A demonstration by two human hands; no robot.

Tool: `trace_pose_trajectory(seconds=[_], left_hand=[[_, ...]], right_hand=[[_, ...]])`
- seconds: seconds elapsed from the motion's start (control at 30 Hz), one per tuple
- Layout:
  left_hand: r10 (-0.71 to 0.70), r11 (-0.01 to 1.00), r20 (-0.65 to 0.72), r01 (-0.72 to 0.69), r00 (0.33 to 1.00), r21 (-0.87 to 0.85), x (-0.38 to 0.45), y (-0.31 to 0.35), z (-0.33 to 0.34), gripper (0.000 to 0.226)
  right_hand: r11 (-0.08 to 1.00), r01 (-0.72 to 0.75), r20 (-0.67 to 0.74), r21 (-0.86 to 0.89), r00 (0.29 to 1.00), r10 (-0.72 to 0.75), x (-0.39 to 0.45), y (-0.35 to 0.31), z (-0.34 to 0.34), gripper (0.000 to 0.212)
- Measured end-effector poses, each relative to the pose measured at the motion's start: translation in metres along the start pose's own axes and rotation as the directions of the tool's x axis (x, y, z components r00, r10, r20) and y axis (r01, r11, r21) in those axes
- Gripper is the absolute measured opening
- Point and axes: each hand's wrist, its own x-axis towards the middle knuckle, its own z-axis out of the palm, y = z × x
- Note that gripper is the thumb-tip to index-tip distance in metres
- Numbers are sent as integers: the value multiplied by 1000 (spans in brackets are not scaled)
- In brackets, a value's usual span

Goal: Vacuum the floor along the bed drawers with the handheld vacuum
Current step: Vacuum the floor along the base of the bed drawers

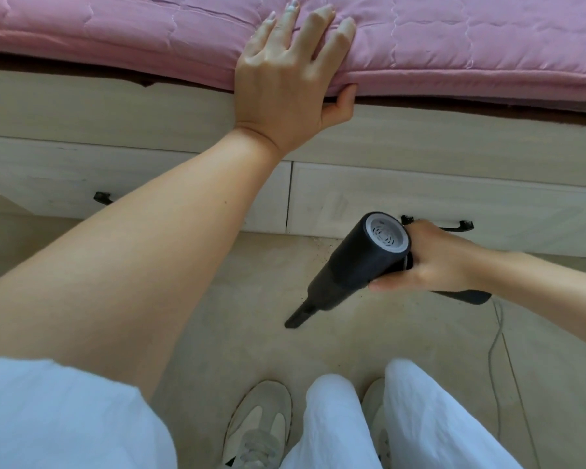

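1. The bed takes up everything past both hands: a pink quilted mattress cover (454, 45) up top, pale wood bed drawers (454, 204) under it with black pull handles (460, 226). The quilt looks soft and squashy, fine to lean on but nothing I'd trust as a firm grip.
2. The floor (237, 319) is pale tile or stone, hard and smooth by the look of it, so the nozzle should glide. There's a scatter of dark crumbs (322, 252) right at the drawer base, just left of the right hand and beyond the nozzle tip.
3. The left hand (285, 82) is spread flat on the mattress edge, fingers straight on top, thumb tucked under the lip. It's bracing, not clamped on anything.
4. The handheld vacuum (359, 262) is a stubby black cylinder with a white vented end cap, hanging just off the floor in front of the right-hand drawer. It looks light and rigid, 1-hand stuff, matte plastic so probably not slippery.
5. The right hand (437, 258) is wrapped round the handle at the rear of the body, which seems the obvious place to take it. The thumb lies along the barrel.
6. The narrow crevice nozzle (300, 316) points down and left of that hand, toward the feet, not at the drawers yet. Thin plastic, so I wouldn't jam it into the wood.
7. A thin grey cord (494, 340) trails on the floor below the right wrist. Snag risk, I guess.
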Motion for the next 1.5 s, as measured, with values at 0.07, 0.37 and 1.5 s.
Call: trace_pose_trajectory(seconds=[0.07,0.37,1.5], left_hand=[[6,1000,-1,-6,1000,2,0,-1,0,50],[19,1000,0,-19,1000,12,-1,-2,1,50],[52,998,28,-52,998,19,0,-5,-1,48]], right_hand=[[1000,-11,-55,-29,998,10,2,4,-5,26],[999,-28,80,-28,996,30,-8,4,-15,18],[998,-57,116,-33,991,61,-39,24,-22,19]])
